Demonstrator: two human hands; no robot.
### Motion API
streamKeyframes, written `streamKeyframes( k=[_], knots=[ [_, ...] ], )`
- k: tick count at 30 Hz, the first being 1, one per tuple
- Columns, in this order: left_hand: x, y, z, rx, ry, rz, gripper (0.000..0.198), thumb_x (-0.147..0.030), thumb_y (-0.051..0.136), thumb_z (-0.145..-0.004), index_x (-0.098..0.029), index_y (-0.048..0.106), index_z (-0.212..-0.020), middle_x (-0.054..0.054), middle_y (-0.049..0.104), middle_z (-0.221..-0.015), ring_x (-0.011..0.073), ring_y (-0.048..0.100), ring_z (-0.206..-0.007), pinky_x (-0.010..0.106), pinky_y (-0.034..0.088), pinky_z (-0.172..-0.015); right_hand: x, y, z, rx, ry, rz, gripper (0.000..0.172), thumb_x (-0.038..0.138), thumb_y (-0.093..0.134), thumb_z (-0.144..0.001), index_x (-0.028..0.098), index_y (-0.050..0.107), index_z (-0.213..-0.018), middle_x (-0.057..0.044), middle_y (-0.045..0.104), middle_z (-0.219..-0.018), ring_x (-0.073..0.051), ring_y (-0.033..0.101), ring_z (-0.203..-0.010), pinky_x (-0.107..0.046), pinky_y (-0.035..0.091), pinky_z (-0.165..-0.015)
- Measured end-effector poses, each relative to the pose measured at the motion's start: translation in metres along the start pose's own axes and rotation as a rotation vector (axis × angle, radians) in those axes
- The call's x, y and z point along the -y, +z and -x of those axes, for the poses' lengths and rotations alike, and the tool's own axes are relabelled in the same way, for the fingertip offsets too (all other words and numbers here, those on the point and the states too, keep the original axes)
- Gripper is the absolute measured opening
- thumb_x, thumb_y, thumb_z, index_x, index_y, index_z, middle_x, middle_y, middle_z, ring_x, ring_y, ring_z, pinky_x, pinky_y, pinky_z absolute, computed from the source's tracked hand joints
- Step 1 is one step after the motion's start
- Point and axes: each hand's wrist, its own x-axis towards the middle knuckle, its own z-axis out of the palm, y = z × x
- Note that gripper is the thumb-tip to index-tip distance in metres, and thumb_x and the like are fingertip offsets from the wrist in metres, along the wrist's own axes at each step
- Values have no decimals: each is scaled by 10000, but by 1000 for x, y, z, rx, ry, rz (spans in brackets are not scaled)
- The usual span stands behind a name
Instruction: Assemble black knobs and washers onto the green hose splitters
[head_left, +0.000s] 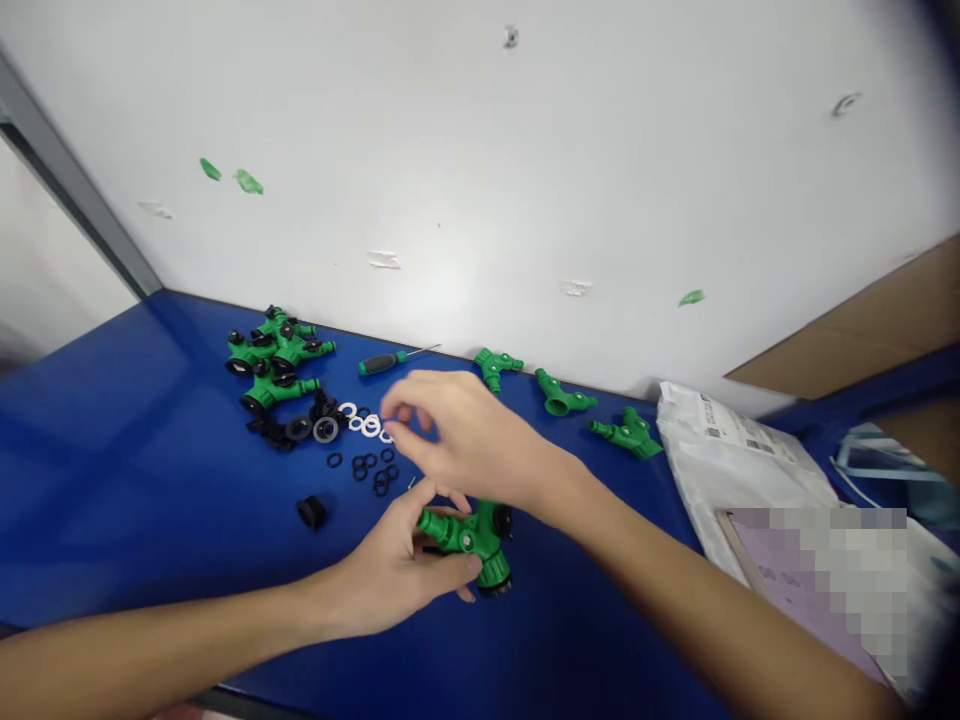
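Note:
My left hand [390, 565] is wrapped round a green plastic Y-shaped hose splitter [469, 535] with black parts at its right and lower ends. Above it, my right hand [457, 430] is closed in a pinch, its fingertips beside the white rings [370, 426]; whatever is between them is too small to make out. Black O-rings [381, 482] lie scattered left of the hands. A black threaded cap [310, 512] rests nearer to me, and a heap of black parts [274, 432] with grey rings [325, 430] sits further left.
Several green splitters with black fittings [289, 345] are grouped at the back left. A screwdriver [382, 363] lies by the white wall. Bare green splitters [562, 395] stand along the back right, beside a white plastic package [739, 450] and a phone-like device [780, 570].

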Motion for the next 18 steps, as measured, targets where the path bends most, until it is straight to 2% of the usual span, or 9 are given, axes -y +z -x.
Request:
streamKeyframes(
  k=[2,3,5,8,11,13,15,18],
  knots=[
    [0,0,-1,17,-15,-7,433,-310,816,-727,-207,472,-969,-27,636,-782,132,653,-625,296,492,-652,-2,10,-34,137,-71,104,172,130,511,-896,137,667,-970,-61,657,-916,-163,589,-788,-278,433,-683],
    [0,0,-2,30,-19,-1,441,-301,816,-721,-208,461,-966,-23,645,-795,126,647,-620,301,496,-659,-1,16,-48,159,-89,126,205,125,500,-902,137,662,-1028,-77,653,-976,-176,593,-819,-288,432,-689],
    [1,-1,-3,38,-12,26,463,-270,820,-699,-207,456,-979,-15,649,-834,110,631,-612,314,510,-673,4,30,-70,225,-152,155,195,139,506,-911,159,673,-1009,-74,647,-1018,-177,599,-821,-289,433,-679],
    [3,-1,-5,31,19,61,489,-213,809,-684,-194,483,-1048,-8,630,-851,111,621,-635,325,527,-678,19,54,-90,312,-239,193,153,253,547,-948,181,682,-960,-74,650,-1035,-207,614,-894,-286,446,-652],
    [6,-1,-7,53,62,49,481,-200,787,-706,-174,508,-1098,37,639,-909,142,628,-706,328,527,-668,32,75,-102,365,-273,254,226,340,653,-913,140,668,-1018,-136,650,-1086,-292,615,-1003,-322,476,-646],
    [8,-1,-8,80,96,49,478,-210,788,-713,-163,521,-1107,74,640,-976,176,630,-781,335,526,-667,36,85,-108,399,-279,290,200,268,699,-880,119,666,-1008,-156,666,-1057,-321,634,-991,-338,486,-640],
    [9,-2,-9,107,110,50,475,-223,783,-726,-152,528,-1121,89,638,-992,201,629,-824,348,527,-678,37,91,-112,421,-280,308,93,136,650,-882,122,671,-973,-144,687,-998,-308,665,-929,-333,486,-629],
    [9,-2,-9,104,98,46,498,-215,779,-727,-153,517,-1146,80,637,-969,207,634,-824,360,531,-690,36,90,-112,414,-282,303,181,14,538,-869,122,677,-912,-132,701,-947,-284,685,-862,-326,483,-625]
  ],
)
